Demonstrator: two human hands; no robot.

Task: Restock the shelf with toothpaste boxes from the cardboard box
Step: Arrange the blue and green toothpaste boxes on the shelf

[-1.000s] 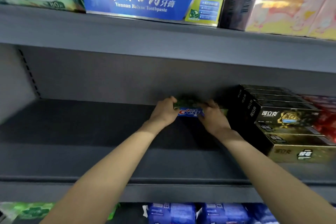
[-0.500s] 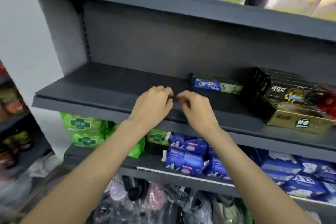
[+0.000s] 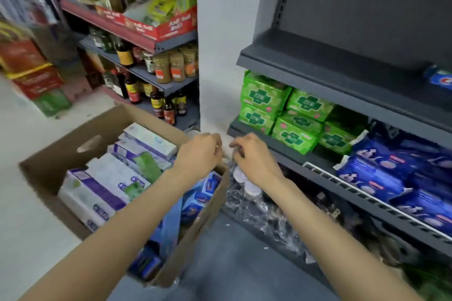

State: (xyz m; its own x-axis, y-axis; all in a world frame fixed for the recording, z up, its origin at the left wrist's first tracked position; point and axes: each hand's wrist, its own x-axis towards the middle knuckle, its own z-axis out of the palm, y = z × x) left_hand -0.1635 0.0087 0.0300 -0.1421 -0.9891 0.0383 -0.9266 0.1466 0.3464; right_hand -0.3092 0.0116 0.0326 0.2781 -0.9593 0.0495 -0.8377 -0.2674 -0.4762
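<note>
An open cardboard box point(image 3: 56, 154) stands on the floor at lower left, filled with several white-and-purple toothpaste boxes point(image 3: 102, 186) and blue ones point(image 3: 200, 190). My left hand point(image 3: 198, 154) hovers over the box's right edge, fingers curled, holding nothing. My right hand point(image 3: 252, 156) is just right of it, in front of the low shelf, fingers curled and empty. On the grey shelf point(image 3: 318, 68) at the right edge lies a blue toothpaste box point(image 3: 440, 77), partly cut off by the frame.
Green packs point(image 3: 281, 110) and blue packs point(image 3: 381, 173) fill the shelf below. Clear plastic-wrapped goods point(image 3: 252, 198) lie on the bottom level. Bottles and jars point(image 3: 161, 68) stand on racks at the back left. A white pillar point(image 3: 215, 32) separates the two shelving units.
My view swung down and left from the shelf to the cardboard box. Both hands let go of the toothpaste box on the shelf and came down over the cardboard box's edge.
</note>
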